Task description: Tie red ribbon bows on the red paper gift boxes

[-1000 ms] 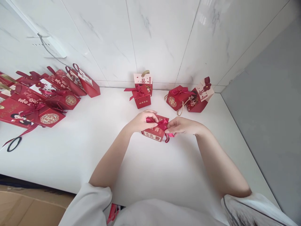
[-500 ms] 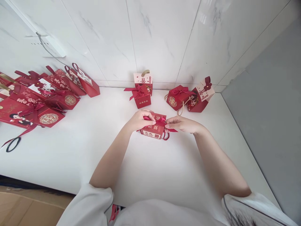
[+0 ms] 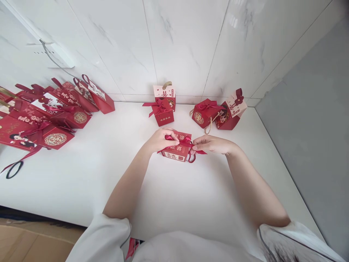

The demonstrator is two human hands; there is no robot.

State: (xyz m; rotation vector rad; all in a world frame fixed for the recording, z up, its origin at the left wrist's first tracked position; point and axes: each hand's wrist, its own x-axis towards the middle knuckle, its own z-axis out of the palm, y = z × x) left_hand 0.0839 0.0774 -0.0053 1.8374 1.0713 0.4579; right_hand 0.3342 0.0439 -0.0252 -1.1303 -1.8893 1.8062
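Note:
A red gift box [image 3: 177, 155] with gold lettering and a cream label lies on the white table in front of me. Across its top runs a red ribbon [image 3: 186, 142], looped near the middle. My left hand [image 3: 162, 140] pinches the ribbon on the left, thumb and fingers together. On the other side my right hand [image 3: 212, 144] grips the ribbon by its right part, with a tail hanging past the fingers. A dark red cord handle [image 3: 192, 158] sticks out at the box's right side. The fingers hide parts of the ribbon.
Two small red boxes [image 3: 164, 118] stand behind, by the tiled wall [image 3: 185, 47]. Two more boxes [image 3: 228, 122] are at the back right. Several gift boxes [image 3: 56, 140] crowd the left, near a black ring [image 3: 14, 170]. A cardboard box [image 3: 40, 240] sits below the table edge.
The ribbon loop on top of the box looks slightly fuller, and the right hand's fingers have shifted a little. Both hands stay on the ribbon. The view has moved slightly.

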